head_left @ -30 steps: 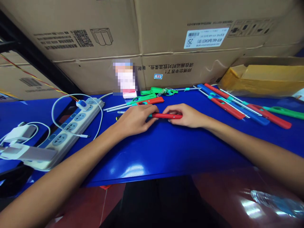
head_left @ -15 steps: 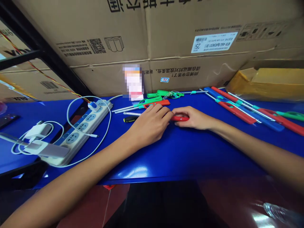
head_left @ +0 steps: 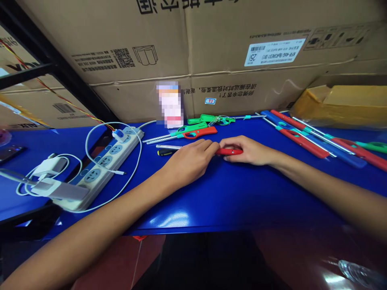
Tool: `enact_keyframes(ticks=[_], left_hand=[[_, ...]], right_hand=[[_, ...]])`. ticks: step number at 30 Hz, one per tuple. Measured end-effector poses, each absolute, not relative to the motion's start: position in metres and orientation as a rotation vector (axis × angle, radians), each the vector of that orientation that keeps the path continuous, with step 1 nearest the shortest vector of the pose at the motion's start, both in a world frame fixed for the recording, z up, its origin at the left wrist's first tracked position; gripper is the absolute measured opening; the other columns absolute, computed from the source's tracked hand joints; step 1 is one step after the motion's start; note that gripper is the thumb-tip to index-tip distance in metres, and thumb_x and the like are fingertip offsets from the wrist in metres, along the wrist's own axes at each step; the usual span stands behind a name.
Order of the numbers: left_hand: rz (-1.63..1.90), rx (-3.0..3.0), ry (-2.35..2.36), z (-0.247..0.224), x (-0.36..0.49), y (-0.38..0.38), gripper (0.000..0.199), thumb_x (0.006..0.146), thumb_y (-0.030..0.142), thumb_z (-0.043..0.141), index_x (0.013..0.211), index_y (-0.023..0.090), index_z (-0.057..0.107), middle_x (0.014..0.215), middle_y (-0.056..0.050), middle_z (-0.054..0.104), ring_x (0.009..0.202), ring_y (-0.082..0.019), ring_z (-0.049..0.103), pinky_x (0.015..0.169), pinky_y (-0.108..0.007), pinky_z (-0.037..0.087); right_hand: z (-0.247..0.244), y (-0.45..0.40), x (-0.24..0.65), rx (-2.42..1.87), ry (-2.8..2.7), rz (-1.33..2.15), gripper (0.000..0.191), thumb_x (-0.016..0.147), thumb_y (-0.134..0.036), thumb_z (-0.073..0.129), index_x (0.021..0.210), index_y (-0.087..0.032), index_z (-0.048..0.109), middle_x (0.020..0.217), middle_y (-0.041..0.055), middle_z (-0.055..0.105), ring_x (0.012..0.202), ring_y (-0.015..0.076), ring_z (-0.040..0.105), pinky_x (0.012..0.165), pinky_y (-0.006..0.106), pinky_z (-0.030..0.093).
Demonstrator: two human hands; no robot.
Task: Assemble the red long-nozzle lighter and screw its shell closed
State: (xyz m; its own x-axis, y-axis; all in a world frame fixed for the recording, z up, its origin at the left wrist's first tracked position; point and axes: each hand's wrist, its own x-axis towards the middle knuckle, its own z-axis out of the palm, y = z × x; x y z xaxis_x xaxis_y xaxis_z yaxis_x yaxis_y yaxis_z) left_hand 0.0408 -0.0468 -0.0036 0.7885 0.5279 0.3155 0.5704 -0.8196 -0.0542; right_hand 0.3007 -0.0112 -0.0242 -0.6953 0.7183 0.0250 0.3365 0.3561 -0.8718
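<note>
The right hand grips the rear of a red lighter, thumb on the near side and fingers curled from beyond. The left hand curls palm-down over the forward end; its fingertips are hidden, so its grip cannot be told. The lighter thus lies between the two hands, just above the tabletop or resting on it. The body is probably light, stiff plastic, smooth enough to slip, and best held around the handle. Beyond the left hand lies a green lighter; a black-and-yellow handle lies to its left, and a group of lighters beyond and right of the right hand.
</note>
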Motion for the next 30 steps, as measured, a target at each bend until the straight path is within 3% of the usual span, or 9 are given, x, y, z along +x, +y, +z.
enact_keyframes(ticks=[6,9,15,19,26,30], left_hand=[[-0.444,-2.875,-0.902,-0.006,0.039,-0.042,0.023,0.112,0.013,0.044,0.125,0.014,0.063,0.11,-0.011,0.074,0.101,-0.024,0.073,0.083,-0.036,0.059],[-0.516,-2.882,-0.897,-0.008,0.038,-0.039,0.021,0.113,0.016,0.046,0.124,0.013,0.064,0.108,-0.012,0.074,0.099,-0.024,0.073,0.083,-0.036,0.059],[-0.627,-2.923,-0.842,-0.01,0.036,-0.032,0.017,0.112,0.016,0.051,0.121,0.013,0.065,0.106,-0.011,0.076,0.099,-0.024,0.074,0.084,-0.035,0.059],[-0.668,-2.949,-0.843,-0.012,0.034,-0.028,0.015,0.111,0.015,0.055,0.119,0.013,0.067,0.105,-0.011,0.076,0.098,-0.023,0.074,0.084,-0.034,0.058],[-0.714,-2.99,-0.888,-0.018,0.032,-0.024,0.016,0.11,0.015,0.057,0.121,0.013,0.067,0.107,-0.011,0.076,0.095,-0.024,0.075,0.079,-0.035,0.057],[-0.726,-2.999,-0.85,-0.017,0.033,-0.026,0.016,0.11,0.015,0.056,0.121,0.012,0.068,0.105,-0.01,0.076,0.094,-0.024,0.075,0.079,-0.035,0.057]], right_hand=[[-0.02,-0.009,0.3,-0.989,-2.23,1.313,0.03,0.088,-0.038,0.076,0.113,-0.022,0.068,0.096,-0.0005,0.068,0.084,0.0191,0.059,0.079,0.032,0.045],[-0.015,-0.011,0.298,-1.003,-2.235,1.263,0.027,0.087,-0.037,0.077,0.109,-0.022,0.071,0.1,0.0005,0.069,0.089,0.0204,0.061,0.081,0.033,0.046],[-0.018,-0.014,0.294,-0.956,-2.134,1.315,0.019,0.085,-0.032,0.077,0.097,-0.021,0.068,0.079,-0.0054,0.056,0.069,0.0138,0.046,0.066,0.029,0.035],[-0.022,-0.014,0.293,-0.959,-2.12,1.297,0.017,0.085,-0.03,0.077,0.096,-0.021,0.067,0.075,-0.0068,0.053,0.066,0.0124,0.041,0.064,0.028,0.032],[-0.021,-0.009,0.295,-0.983,-2.152,1.332,0.032,0.083,-0.035,0.08,0.11,-0.02,0.072,0.091,-0.0019,0.063,0.078,0.0163,0.051,0.071,0.03,0.037],[-0.02,-0.009,0.297,-0.972,-2.182,1.332,0.027,0.085,-0.034,0.077,0.106,-0.019,0.071,0.091,-0.0012,0.063,0.08,0.0169,0.052,0.074,0.031,0.038]])
